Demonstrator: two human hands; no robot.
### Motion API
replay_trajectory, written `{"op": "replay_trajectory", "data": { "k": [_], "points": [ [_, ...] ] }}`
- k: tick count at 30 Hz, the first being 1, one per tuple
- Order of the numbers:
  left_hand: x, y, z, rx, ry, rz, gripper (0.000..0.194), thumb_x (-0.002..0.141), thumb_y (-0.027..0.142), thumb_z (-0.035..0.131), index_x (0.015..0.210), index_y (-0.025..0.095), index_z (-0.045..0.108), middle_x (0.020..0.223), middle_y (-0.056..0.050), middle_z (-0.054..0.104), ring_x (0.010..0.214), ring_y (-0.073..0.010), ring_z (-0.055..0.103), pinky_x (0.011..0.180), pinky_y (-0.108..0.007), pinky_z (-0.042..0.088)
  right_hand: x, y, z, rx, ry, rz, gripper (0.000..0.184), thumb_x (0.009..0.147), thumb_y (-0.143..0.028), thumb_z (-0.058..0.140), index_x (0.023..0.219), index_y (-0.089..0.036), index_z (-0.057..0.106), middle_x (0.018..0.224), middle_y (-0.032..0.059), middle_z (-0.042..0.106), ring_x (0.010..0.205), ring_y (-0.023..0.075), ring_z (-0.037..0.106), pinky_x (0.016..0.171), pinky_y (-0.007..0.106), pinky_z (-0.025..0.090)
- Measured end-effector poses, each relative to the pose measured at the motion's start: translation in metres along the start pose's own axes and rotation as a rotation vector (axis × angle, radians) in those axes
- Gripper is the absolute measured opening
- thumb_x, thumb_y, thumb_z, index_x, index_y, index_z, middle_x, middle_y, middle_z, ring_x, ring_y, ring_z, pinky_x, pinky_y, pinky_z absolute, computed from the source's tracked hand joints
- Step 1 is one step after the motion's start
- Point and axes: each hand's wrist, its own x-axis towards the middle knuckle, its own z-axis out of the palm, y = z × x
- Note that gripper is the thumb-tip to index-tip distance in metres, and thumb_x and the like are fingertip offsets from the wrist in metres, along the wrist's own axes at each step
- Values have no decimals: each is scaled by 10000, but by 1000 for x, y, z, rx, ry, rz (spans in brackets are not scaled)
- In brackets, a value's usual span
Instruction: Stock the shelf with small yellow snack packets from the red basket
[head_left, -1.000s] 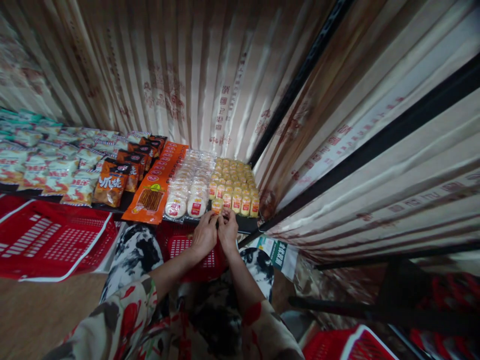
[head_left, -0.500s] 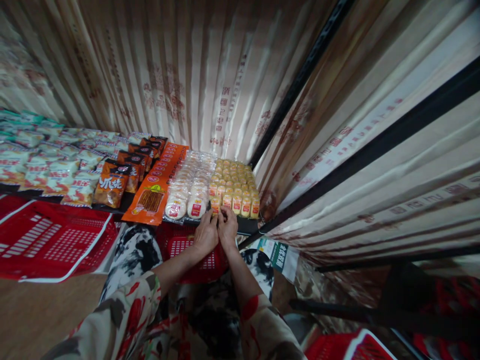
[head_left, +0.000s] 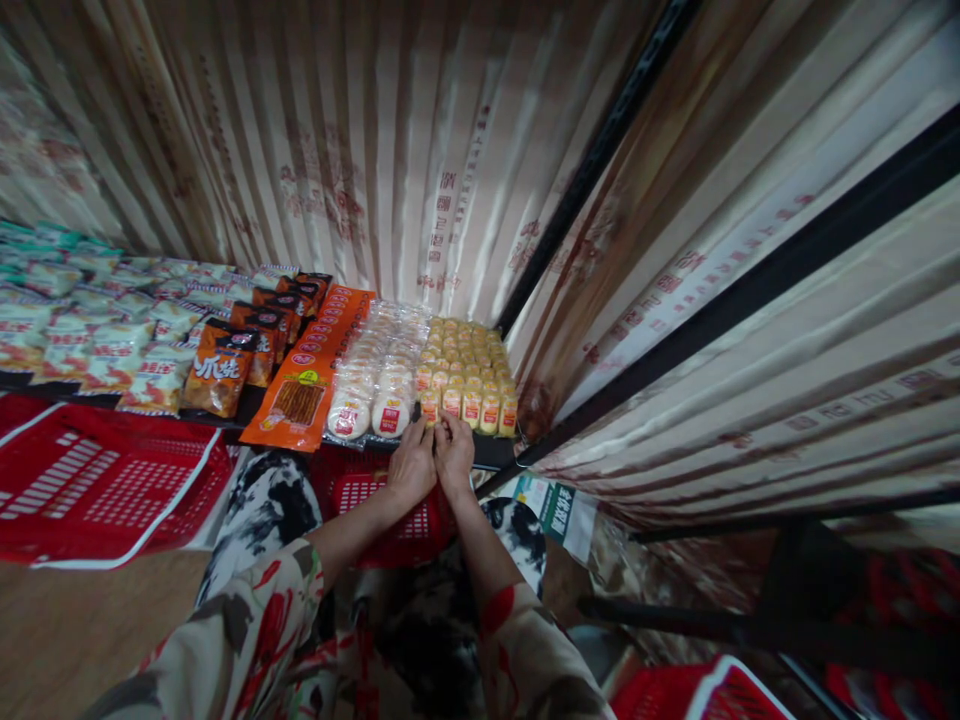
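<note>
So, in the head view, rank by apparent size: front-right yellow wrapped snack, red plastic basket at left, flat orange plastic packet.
1. Red basket, cut off by the left edge
2. Flat orange packet
3. Yellow snack

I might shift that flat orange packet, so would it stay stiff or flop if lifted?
The orange packet is long and flat, so it would probably bend if lifted by one end. Its sheen suggests a fairly slippery film.
</note>
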Motion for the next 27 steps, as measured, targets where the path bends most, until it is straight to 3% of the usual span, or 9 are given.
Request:
{"op": "replay_trajectory", "data": {
  "k": [14,23,27],
  "points": [
    [11,-2,1,-33,34,-7,409,816,105,403,1211,77,505,1330,-189,470,1284,-264,393,1067,-461,360,-1,4,1,-53,70,11,355,832,-289,447,1132,-168,592,1024,104,539,962,205,511,890,358,429],
    [16,-9,10,-61,30,8,441,839,126,366,1272,108,444,1364,-143,457,1335,-227,331,1105,-434,319,-2,4,0,-85,74,19,366,840,-299,430,1133,-167,606,1013,106,542,916,200,526,862,357,442],
    [13,-9,12,-23,-2,65,456,836,122,373,1286,70,428,1398,-178,410,1356,-243,284,1106,-446,305,-2,4,0,-65,72,16,363,830,-281,436,1133,-186,612,1001,92,542,914,191,529,847,335,449]
  ]
}}
